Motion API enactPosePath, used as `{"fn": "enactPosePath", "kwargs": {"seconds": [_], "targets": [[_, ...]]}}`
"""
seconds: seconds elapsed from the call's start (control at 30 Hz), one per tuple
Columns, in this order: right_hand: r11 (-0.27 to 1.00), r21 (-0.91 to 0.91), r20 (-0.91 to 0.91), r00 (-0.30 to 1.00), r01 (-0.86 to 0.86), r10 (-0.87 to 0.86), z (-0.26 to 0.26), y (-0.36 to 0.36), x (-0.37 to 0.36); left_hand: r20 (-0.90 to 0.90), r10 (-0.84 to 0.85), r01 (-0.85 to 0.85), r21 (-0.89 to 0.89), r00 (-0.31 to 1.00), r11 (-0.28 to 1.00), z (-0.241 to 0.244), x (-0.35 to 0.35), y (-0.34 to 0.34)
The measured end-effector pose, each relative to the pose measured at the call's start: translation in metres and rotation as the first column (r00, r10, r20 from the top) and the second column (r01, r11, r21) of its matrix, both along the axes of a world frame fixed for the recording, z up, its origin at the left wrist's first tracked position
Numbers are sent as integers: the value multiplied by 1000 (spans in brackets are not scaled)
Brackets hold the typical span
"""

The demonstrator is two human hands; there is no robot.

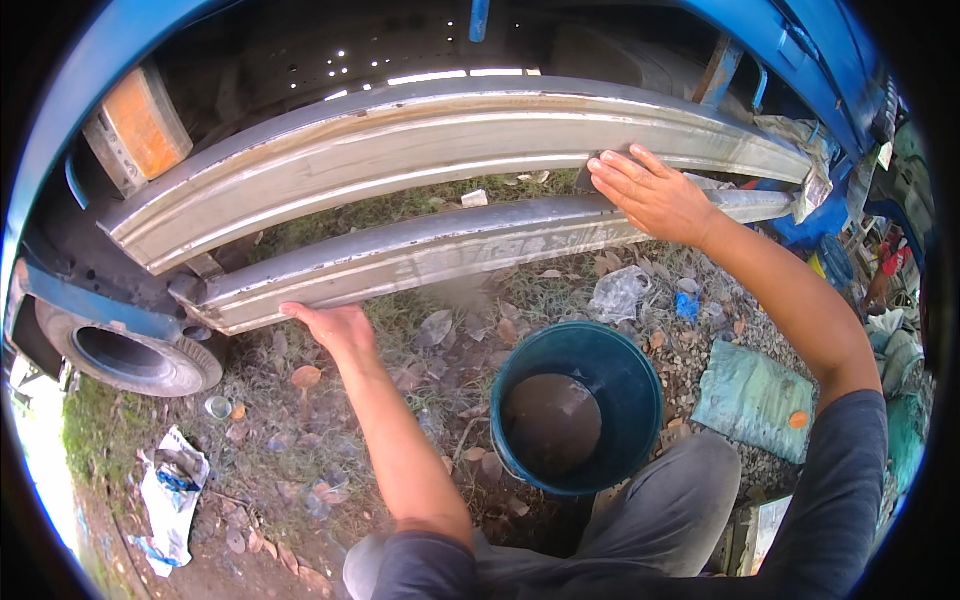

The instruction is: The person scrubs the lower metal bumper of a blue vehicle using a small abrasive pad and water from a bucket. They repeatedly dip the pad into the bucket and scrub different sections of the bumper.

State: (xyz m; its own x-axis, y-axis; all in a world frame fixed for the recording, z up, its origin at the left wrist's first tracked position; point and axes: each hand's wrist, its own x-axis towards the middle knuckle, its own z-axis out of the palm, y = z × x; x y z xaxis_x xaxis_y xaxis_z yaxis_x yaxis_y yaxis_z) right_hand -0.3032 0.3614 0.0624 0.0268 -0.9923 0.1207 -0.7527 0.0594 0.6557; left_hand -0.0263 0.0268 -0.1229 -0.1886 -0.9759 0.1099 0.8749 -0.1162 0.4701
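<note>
Two long bare-metal rails, an upper rail (360, 154) and a lower rail (420, 251), run side by side across the blue vehicle body. My left hand (337, 324) grips the bottom edge of the lower rail near its left end, thumb on the front face and fingers hidden behind. On the right, my right hand (649, 191) lies with its fingers extended over the top of the lower rail. Beneath those fingers a dark, thin pad (584, 178) shows, perhaps sandpaper; most of it is covered. Wet-looking streaks mark the lower rail's face.
A dark teal plastic bucket (651, 405) with murky water stands before my knees. Left of the rails hangs a tyre (161, 367). Leaf-strewn ground carries a clear plastic bag (621, 294), a flattened green sack (739, 397) and a white wrapper (174, 502). Newspaper (814, 187) covers the rails' right end.
</note>
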Motion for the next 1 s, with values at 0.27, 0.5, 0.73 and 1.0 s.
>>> {"fn": "enactPosePath", "kwargs": {"seconds": [0.27, 0.5, 0.73, 1.0], "targets": [[558, -408, -288, 682, -722, 672, -39, -225, 142, -4, -17, 17, -41, 1000, 999, -13, -1, -11], [738, -245, -347, 768, -628, 539, -15, -148, 86, 24, -9, 9, -7, 1000, 1000, -6, 0, -5], [875, -186, -392, 850, -448, 352, -6, -55, 30, 12, 6, -6, 5, 1000, 1000, -4, -1, -4], [483, -470, -236, 632, -739, 738, -37, -280, 193, -46, -90, 84, -105, 995, 991, -12, 3, -11]]}}
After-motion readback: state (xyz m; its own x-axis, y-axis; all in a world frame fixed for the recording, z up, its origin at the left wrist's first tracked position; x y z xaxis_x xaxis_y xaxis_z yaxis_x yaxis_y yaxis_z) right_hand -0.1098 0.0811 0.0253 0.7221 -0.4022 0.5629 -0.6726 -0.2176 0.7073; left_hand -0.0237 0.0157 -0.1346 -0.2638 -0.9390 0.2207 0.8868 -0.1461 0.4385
